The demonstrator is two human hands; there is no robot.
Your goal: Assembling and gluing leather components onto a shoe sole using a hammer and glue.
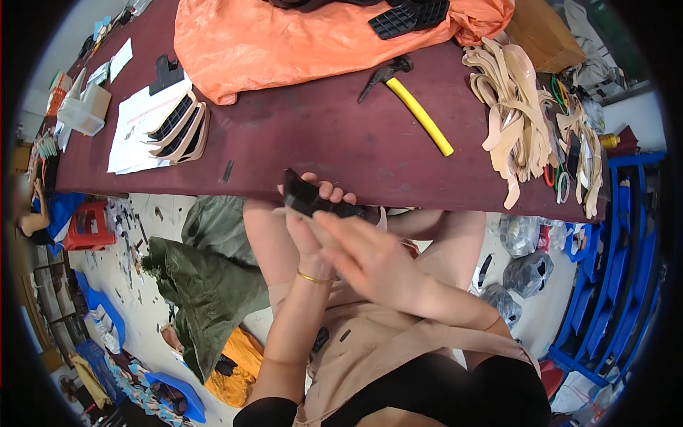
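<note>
Just off the table's near edge, my left hand (307, 238), with a thin gold bangle at the wrist, is wrapped round a glossy black curved piece (304, 195) that looks like a shoe sole part. Its fingertips curl over the far side. My right hand (384, 260) lies across the near side of the piece, its fingers stretched toward it but smeared by motion. Whether they pinch anything cannot be made out. A pale edge shows beside the piece, partly covered by my hands. Farther left on the table stands a stack of black gridded pieces with beige rims (181, 128).
A hammer with a yellow handle (420, 116) lies beyond my hands on the maroon table (284, 135). An orange sheet (284, 53) bears a black gridded piece (408, 18). Beige strips (514, 99) are heaped at right, near blue racks (612, 263). Someone's arm (37, 213) shows far left.
</note>
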